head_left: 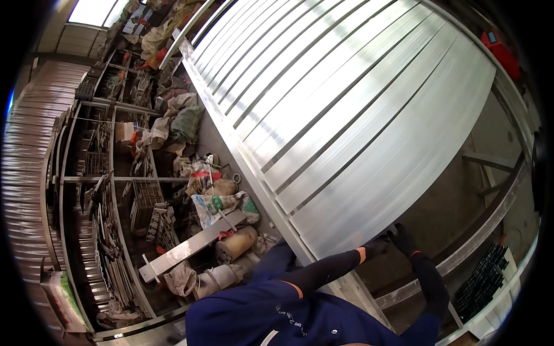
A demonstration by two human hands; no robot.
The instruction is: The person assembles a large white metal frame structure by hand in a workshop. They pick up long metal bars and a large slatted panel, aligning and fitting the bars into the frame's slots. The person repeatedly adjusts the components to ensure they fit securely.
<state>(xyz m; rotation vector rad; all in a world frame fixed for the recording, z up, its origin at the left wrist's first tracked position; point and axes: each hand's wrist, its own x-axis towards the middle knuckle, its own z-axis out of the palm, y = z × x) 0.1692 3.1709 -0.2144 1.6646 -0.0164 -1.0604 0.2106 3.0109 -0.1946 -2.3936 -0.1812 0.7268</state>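
Observation:
Several long silvery metal panels lie side by side across a metal frame (236, 131), with narrow dark gaps between them. The nearest panel (369, 190) is wide and smooth, and its near edge passes just ahead of my hands. Dark gloves cover both hands. My left hand (377, 247) is beside this edge; its fingers blend into the dark background, so their grip is hidden. Close to its right, my right hand (402, 240) is raised near the panel's edge. Its fingers look apart, with nothing visible between them.
On the left stands a metal rack (112, 179) of stacked metal parts. Sacks (216, 205), a cylindrical roll (236, 243) and a flat metal bar (193, 245) crowd the floor. A curved-looking frame rail (461, 254) crosses at right, near dark stacked pieces (482, 282). A red device (501, 52) is at far right.

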